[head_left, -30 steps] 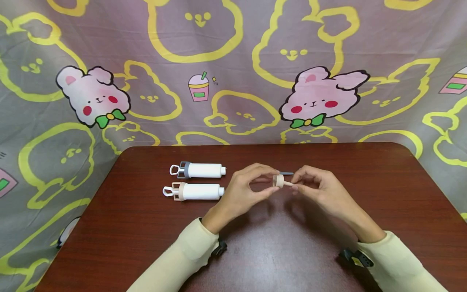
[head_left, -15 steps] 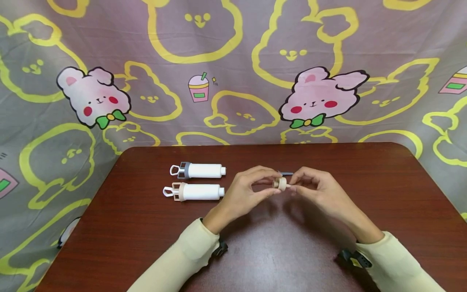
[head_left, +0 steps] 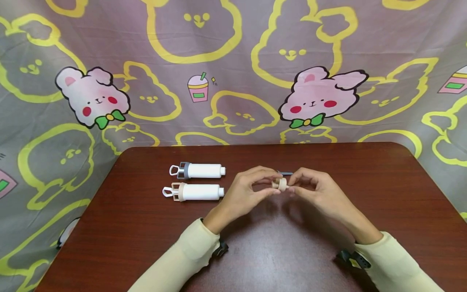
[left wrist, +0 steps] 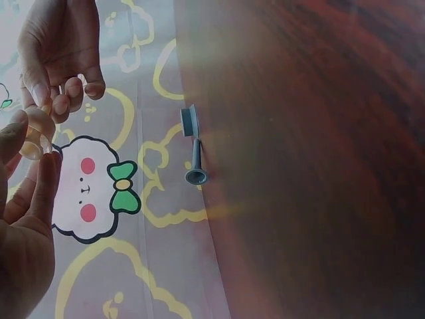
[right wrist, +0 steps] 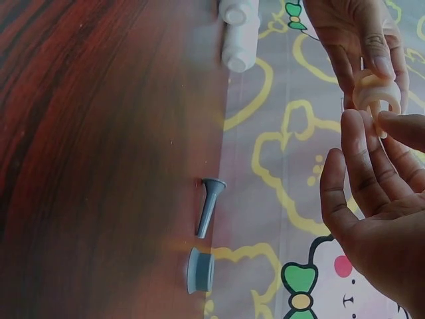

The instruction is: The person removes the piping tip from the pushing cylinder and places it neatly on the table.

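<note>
Over the table, both hands hold a small beige plastic assembly: a ring-shaped cap (head_left: pixel 282 184) with a slim nozzle (right wrist: pixel 378 114) running through it. In the head view, the nozzle's flared end lies on the left side of the cap. My left hand (head_left: pixel 248 188) pinches the cap between thumb and fingertips. Thumb and index finger of my right hand (head_left: pixel 321 188) pinch the nozzle's thin stem, its tip mostly covered by them. Below the hands lie a grey flared nozzle (left wrist: pixel 197 161) and a grey ring cap (left wrist: pixel 189 122) on the table.
Two white syringe-like cylinders lie left of the hands, one with a grey collar (head_left: pixel 206 170) and one with a beige collar (head_left: pixel 202 192), each with a white pull handle. The dark wooden table (head_left: pixel 146 243) meets a patterned curtain (head_left: pixel 233 73) at its back.
The beige cap has shifted slightly right along the nozzle, so the flared end now shows at its left and less stem shows at its right. Both hands stay nearly in place.
</note>
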{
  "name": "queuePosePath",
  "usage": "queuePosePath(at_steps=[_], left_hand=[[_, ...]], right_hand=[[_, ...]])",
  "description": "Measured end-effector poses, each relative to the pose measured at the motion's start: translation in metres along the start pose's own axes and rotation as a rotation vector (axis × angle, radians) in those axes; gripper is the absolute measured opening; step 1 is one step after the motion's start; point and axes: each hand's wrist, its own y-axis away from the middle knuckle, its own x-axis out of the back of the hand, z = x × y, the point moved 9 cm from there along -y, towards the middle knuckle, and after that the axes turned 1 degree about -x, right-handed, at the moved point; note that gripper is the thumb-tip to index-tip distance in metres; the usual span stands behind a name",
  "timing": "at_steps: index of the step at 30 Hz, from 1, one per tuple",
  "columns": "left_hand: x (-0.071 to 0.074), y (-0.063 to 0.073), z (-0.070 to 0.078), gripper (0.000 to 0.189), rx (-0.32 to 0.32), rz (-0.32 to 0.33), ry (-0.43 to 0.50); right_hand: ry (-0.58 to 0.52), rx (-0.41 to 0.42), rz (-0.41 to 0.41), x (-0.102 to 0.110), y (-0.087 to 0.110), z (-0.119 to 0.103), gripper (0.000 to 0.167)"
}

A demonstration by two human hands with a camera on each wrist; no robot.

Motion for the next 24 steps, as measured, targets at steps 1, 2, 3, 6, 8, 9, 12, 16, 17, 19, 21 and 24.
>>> queuePosePath(at_steps=[1, 2, 3, 6, 8, 9, 12, 16, 17, 19, 21, 24], left_hand=[[0.0, 0.0001, -0.0002, 0.031, 0.004, -0.001, 0.001], [-0.0001, 0.0003, -0.0004, 0.031, 0.007, -0.001, 0.002], [-0.0001, 0.0005, -0.0006, 0.031, 0.011, 0.0, 0.004], [0.0003, 0.0008, -0.001, 0.031, 0.017, 0.004, 0.013], [0.0005, 0.001, -0.0011, 0.031, 0.02, 0.008, 0.02], [0.0007, 0.001, -0.0012, 0.031, 0.023, 0.011, 0.024], [0.0012, 0.0013, -0.0018, 0.031, 0.033, 0.021, 0.04], [0.0022, 0.0016, -0.0032, 0.031, 0.055, 0.04, 0.063], [0.0026, 0.0016, -0.0038, 0.031, 0.062, 0.045, 0.065], [0.0031, 0.0018, -0.0053, 0.031, 0.078, 0.054, 0.073], [0.0034, 0.0021, -0.0069, 0.032, 0.095, 0.062, 0.08], [0.003, 0.0027, -0.0085, 0.032, 0.115, 0.069, 0.1]], right_hand=[[0.001, 0.0, 0.0, 0.0, 0.0001, -0.0001, 0.007], [0.002, 0.0, 0.0, 0.0, 0.0002, -0.0003, 0.006], [0.0, 0.0, 0.0, 0.0, 0.0003, -0.0003, 0.006], [-0.004, -0.001, 0.002, 0.0002, 0.0005, -0.0005, 0.007], [-0.004, -0.001, 0.006, 0.0003, 0.0006, -0.0006, 0.008], [-0.002, -0.002, 0.009, 0.0004, 0.0007, -0.0008, 0.009], [0.01, -0.001, 0.019, 0.001, 0.0006, -0.0012, 0.011], [0.018, -0.008, 0.026, 0.0015, 0.0007, -0.0013, 0.012], [0.017, -0.011, 0.026, 0.0014, 0.0006, -0.0013, 0.013], [0.015, -0.016, 0.028, 0.0012, 0.0004, -0.0013, 0.014], [0.019, -0.018, 0.031, 0.0011, 0.0002, -0.0015, 0.016], [0.029, -0.011, 0.041, 0.0009, -0.0001, -0.0027, 0.018]])
